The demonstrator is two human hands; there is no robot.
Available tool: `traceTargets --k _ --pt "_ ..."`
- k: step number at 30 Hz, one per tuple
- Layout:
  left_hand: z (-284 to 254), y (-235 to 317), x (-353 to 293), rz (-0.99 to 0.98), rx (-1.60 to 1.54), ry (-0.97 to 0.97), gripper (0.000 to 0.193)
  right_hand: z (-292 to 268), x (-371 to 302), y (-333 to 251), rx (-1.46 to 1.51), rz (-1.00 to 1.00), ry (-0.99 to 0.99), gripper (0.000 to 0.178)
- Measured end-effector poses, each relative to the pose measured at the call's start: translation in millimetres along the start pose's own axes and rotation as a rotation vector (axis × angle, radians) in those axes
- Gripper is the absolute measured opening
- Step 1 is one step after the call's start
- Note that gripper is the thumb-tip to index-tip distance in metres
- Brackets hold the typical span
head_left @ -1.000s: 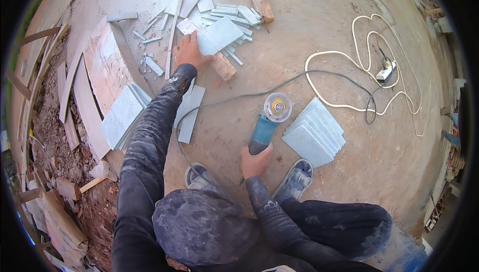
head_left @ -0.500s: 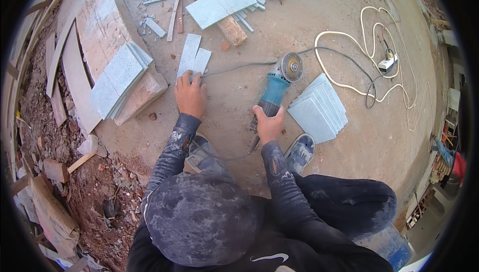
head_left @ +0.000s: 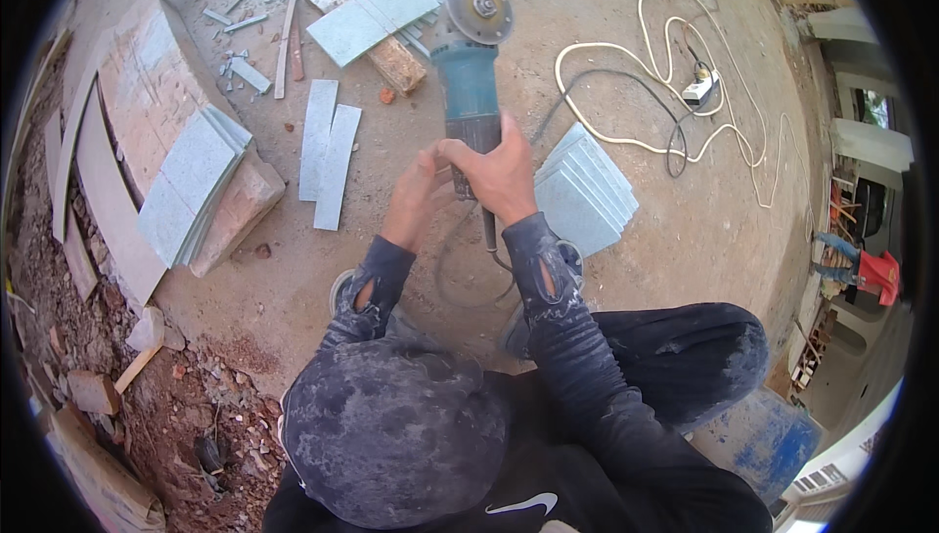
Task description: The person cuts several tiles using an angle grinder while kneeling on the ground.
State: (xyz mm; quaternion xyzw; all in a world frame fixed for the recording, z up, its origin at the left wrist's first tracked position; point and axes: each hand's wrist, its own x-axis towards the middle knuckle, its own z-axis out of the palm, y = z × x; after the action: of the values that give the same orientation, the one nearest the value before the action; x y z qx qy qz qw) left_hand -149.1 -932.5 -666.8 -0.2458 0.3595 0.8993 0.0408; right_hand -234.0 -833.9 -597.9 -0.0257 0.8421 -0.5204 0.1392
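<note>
My right hand (head_left: 499, 173) is wrapped round the black rear body of a teal angle grinder (head_left: 468, 83), with its thumb across the top. The grinder points away from me, its round disc (head_left: 479, 8) at the far end. My left hand (head_left: 416, 199) is closed against the grinder's left side, its fingertips partly hidden by the tool. Two narrow grey-green tile strips (head_left: 327, 152) lie side by side on the ground, left of the grinder. A fanned stack of tiles (head_left: 584, 191) rests to the right, close to my foot.
More tiles (head_left: 191, 186) lean on a stone block (head_left: 166, 73) at left. Beyond, a tile (head_left: 367, 20) lies across a brick (head_left: 396, 66) among offcuts. A pale cable (head_left: 587, 46) and white power strip (head_left: 700, 86) lie at right. Rubble (head_left: 215, 406) borders the lower left.
My right hand has raised the angle grinder and turned it to point straight ahead. My left hand has left the tile strips and come to the grinder. The whole view has shifted slightly.
</note>
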Motion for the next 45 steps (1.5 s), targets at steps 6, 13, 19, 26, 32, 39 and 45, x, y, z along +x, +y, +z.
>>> traceTargets --k 6,13,19,26,32,39,45 --pt "-3 56 29 0.037 0.242 0.012 0.048 19 -24 21 0.000 -0.204 -0.217 0.069" --pt "-51 34 19 -0.079 0.006 0.125 0.045 -120 141 -13 -0.908 -0.252 -0.519 0.074" --pt "-38 63 4 -0.037 0.078 0.027 0.043 -144 161 -72 -1.441 -0.353 -0.597 0.067" --pt "34 99 35 0.187 0.204 -0.001 0.060 -48 42 -72 -0.475 -0.199 -0.748 0.106" --pt "80 130 47 0.372 0.320 -0.071 0.070 -33 67 -65 0.226 -0.108 -0.573 0.079" --pt "90 164 15 0.345 1.026 -0.290 0.087 -46 99 -65 0.579 -0.177 -0.523 0.065" --pt "118 208 42 0.627 1.380 -0.079 0.076 -37 141 -128 0.775 -0.268 -0.551 0.044"
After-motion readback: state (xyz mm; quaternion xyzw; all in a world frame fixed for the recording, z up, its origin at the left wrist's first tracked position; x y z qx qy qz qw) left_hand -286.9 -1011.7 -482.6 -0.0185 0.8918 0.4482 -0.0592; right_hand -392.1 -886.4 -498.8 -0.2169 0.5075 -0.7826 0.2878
